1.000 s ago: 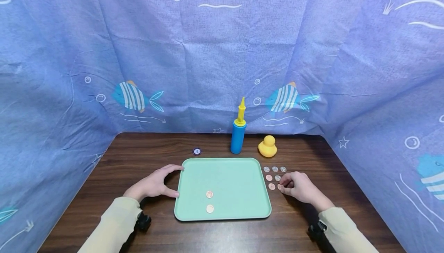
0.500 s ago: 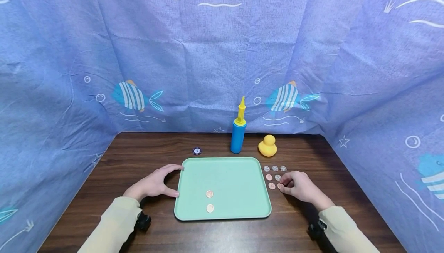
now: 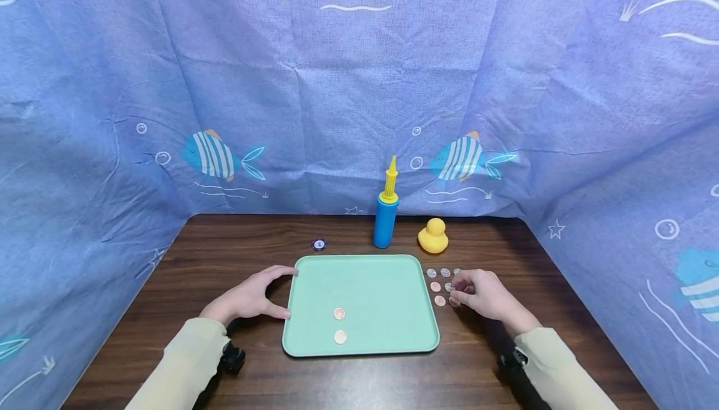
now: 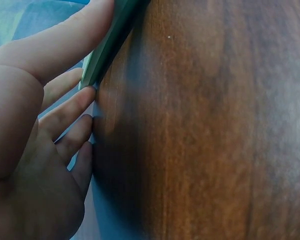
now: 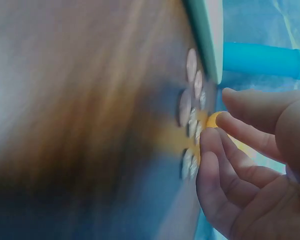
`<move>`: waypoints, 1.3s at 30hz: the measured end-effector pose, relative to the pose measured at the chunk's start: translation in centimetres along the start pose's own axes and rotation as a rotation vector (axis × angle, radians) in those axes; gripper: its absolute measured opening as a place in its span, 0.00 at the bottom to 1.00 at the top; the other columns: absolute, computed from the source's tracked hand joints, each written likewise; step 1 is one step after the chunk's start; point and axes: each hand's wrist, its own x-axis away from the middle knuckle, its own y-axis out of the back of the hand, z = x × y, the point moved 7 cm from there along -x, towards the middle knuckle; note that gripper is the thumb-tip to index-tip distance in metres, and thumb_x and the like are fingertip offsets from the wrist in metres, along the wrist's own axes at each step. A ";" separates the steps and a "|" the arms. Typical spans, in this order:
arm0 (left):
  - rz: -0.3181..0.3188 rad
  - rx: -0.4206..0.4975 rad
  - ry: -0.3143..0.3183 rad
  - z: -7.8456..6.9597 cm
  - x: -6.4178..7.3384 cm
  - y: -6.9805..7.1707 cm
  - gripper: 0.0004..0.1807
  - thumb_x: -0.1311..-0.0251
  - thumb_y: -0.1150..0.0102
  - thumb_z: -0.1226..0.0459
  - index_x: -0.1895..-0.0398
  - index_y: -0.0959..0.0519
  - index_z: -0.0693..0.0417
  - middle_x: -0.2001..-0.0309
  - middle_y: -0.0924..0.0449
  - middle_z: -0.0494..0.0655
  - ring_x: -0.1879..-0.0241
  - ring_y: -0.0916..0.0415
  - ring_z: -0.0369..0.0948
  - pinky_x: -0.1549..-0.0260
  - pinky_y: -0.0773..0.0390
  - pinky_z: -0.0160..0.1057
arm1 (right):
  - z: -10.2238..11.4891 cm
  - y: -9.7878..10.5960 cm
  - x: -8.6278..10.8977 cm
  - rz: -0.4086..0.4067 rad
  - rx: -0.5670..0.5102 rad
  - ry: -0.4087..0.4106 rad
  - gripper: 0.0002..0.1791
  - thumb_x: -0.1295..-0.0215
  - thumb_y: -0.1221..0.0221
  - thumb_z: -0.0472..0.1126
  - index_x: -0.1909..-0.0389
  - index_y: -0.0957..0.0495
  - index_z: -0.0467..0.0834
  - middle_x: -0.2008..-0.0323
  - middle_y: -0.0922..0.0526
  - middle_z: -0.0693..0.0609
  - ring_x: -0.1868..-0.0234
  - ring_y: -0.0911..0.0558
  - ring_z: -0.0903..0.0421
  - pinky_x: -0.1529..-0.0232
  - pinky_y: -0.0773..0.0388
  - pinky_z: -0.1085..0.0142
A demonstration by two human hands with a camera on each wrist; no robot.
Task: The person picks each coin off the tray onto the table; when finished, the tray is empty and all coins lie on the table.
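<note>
My left hand [image 3: 249, 297] rests at the left rim of the mint-green tray [image 3: 387, 304], fingers and thumb spread and touching its edge. In the left wrist view the thumb lies along the tray's rim [image 4: 101, 62]. On the tray lie two copper coins, one [image 3: 339, 314] behind the other [image 3: 339, 337]. My right hand [image 3: 485, 297] hovers over rows of coins to the right of the tray, thumb and index finger apart with nothing between them. Copper coins [image 5: 185, 107] and silver coins [image 5: 187, 164] lie flat below its fingertips, some partly hidden by the hand.
Behind the tray stand a blue hand pump [image 3: 385, 223] with a yellow nozzle and a yellow rubber duck [image 3: 433, 237]. A dark-rimmed poker chip [image 3: 319, 244] lies at the back left. A blue fish-print cloth [image 3: 337, 117] hangs around the dark wooden table [image 3: 253, 235].
My right hand has risen slightly off the front-row copper coin, its thumb and index finger spreading apart; the coin stays on the table. The left hand has not moved.
</note>
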 end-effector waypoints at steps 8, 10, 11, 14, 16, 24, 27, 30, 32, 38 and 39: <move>0.000 0.003 0.001 0.2 -0.1 0.0 0.51 0.48 0.18 0.46 0.22 0.32 0.48 0.23 0.36 0.56 0.23 0.41 0.60 0.30 0.37 0.68 | 3.3 -1.3 -1.9 0.071 -0.088 0.050 0.03 0.29 0.33 0.37 0.61 0.15 0.41 0.79 0.17 0.55 0.80 0.20 0.61 0.76 0.22 0.67; 0.002 0.007 0.000 0.3 -0.1 0.0 0.51 0.48 0.18 0.46 0.22 0.32 0.48 0.22 0.36 0.56 0.23 0.42 0.60 0.30 0.37 0.68 | 4.3 -1.9 -2.5 0.097 -0.101 0.091 0.03 0.30 0.33 0.36 0.59 0.15 0.39 0.75 0.16 0.55 0.78 0.20 0.62 0.75 0.21 0.67; 0.003 0.009 0.000 0.3 -0.1 -0.1 0.52 0.48 0.18 0.46 0.22 0.32 0.48 0.22 0.37 0.56 0.23 0.42 0.60 0.30 0.37 0.67 | 4.8 -2.1 -2.8 0.105 -0.098 0.106 0.04 0.31 0.32 0.35 0.58 0.15 0.39 0.73 0.15 0.55 0.76 0.19 0.62 0.74 0.20 0.67; 0.005 0.013 -0.004 0.4 -0.1 -0.1 0.52 0.48 0.18 0.46 0.22 0.32 0.48 0.22 0.37 0.55 0.22 0.42 0.60 0.30 0.37 0.67 | 6.6 -3.1 -3.8 0.116 -0.059 0.182 0.07 0.33 0.30 0.36 0.56 0.14 0.39 0.67 0.14 0.56 0.70 0.18 0.65 0.68 0.18 0.67; 0.004 0.012 -0.007 0.4 -0.1 -0.1 0.52 0.48 0.18 0.46 0.22 0.32 0.48 0.22 0.37 0.55 0.22 0.42 0.60 0.30 0.37 0.67 | 7.8 -3.9 -4.3 0.131 -0.044 0.229 0.08 0.34 0.29 0.36 0.57 0.13 0.40 0.64 0.13 0.54 0.66 0.18 0.65 0.64 0.17 0.66; -0.002 0.008 -0.013 0.3 0.0 -0.2 0.51 0.49 0.17 0.47 0.22 0.32 0.47 0.23 0.35 0.54 0.23 0.41 0.60 0.31 0.37 0.67 | 12.2 -7.0 -5.7 0.213 -0.029 0.326 0.09 0.35 0.28 0.36 0.56 0.13 0.39 0.60 0.11 0.49 0.65 0.15 0.63 0.60 0.15 0.64; -0.004 0.005 -0.017 0.2 0.1 -0.2 0.51 0.49 0.17 0.47 0.22 0.31 0.47 0.23 0.35 0.54 0.23 0.41 0.60 0.31 0.36 0.67 | 13.6 -7.9 -6.2 0.230 -0.006 0.354 0.09 0.36 0.28 0.36 0.56 0.13 0.39 0.60 0.11 0.49 0.64 0.14 0.60 0.59 0.16 0.64; -0.005 0.004 -0.021 0.1 0.1 -0.1 0.51 0.49 0.17 0.47 0.22 0.31 0.47 0.23 0.35 0.54 0.23 0.41 0.60 0.31 0.36 0.67 | 14.9 -8.8 -6.6 0.251 0.021 0.372 0.09 0.35 0.28 0.36 0.55 0.12 0.40 0.59 0.10 0.49 0.63 0.14 0.59 0.57 0.16 0.66; -0.005 0.004 -0.025 0.1 0.0 -0.1 0.51 0.49 0.17 0.47 0.22 0.32 0.48 0.23 0.35 0.54 0.23 0.41 0.60 0.31 0.36 0.67 | 15.8 -9.3 -6.9 0.269 0.028 0.383 0.10 0.35 0.27 0.36 0.55 0.12 0.40 0.59 0.11 0.49 0.63 0.14 0.59 0.57 0.17 0.67; -0.003 0.012 -0.027 0.1 0.1 -0.1 0.51 0.48 0.18 0.47 0.22 0.32 0.48 0.23 0.35 0.55 0.23 0.41 0.60 0.31 0.37 0.68 | 18.0 -11.1 -7.3 0.317 0.055 0.403 0.11 0.35 0.27 0.37 0.53 0.12 0.41 0.57 0.12 0.50 0.61 0.15 0.59 0.55 0.20 0.72; -0.002 0.013 -0.027 0.1 0.1 -0.1 0.51 0.48 0.18 0.47 0.22 0.32 0.48 0.23 0.35 0.55 0.23 0.41 0.60 0.31 0.37 0.68 | 18.3 -11.4 -7.4 0.323 0.063 0.405 0.11 0.34 0.27 0.38 0.52 0.12 0.42 0.57 0.12 0.51 0.60 0.15 0.59 0.55 0.21 0.73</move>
